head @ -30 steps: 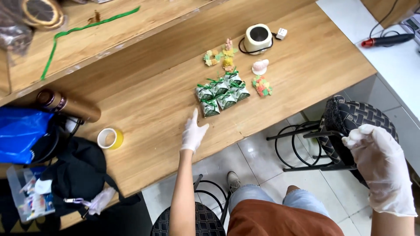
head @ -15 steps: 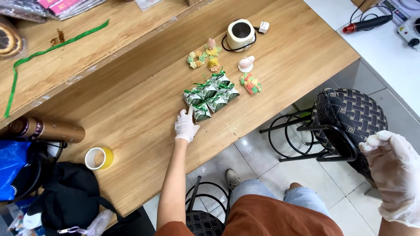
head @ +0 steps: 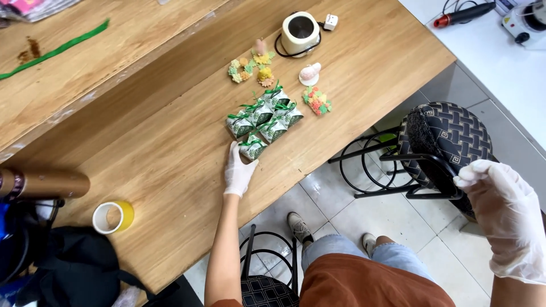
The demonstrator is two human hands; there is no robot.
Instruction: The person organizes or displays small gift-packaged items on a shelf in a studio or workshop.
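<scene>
1. Wooden worktop (head: pixel 170 136) is filling most of the head view, running diagonally; its front edge is facing the seated person.
2. Black woven-pattern stool (head: pixel 449 142) is standing on the tiled floor off the worktop's front edge, right of the person's knees.
3. Black bag (head: pixel 68 267) is lying at the worktop's near left corner, with a brown cylinder (head: pixel 45 185) just above it.
4. Right hand (head: pixel 506 222), in a white glove, is hovering off the worktop, just in front of the stool; fingers are loosely curled and holding nothing.
5. Left hand (head: pixel 238 170), also gloved, is lying flat on the worktop near the front edge, fingers together and extended, gripping nothing. Fingertips are touching the nearest box of the cluster.
6. Cluster of small green-and-white gift boxes (head: pixel 264 119) with green ribbon bows is sitting mid-worktop, near the front edge, packed side by side.
7. Cream round pot with a dark inside (head: pixel 300 33) and a black cord is sitting toward the far right corner.
8. Yellow tape roll (head: pixel 114 217) is lying near the front edge, left of the left arm.
9. Green ribbon strip (head: pixel 57 50) is lying at the far left.
10. Small floral decorations (head: pixel 253 68) are sitting between pot and boxes; another one (head: pixel 317 100) is lying right of the boxes.
</scene>
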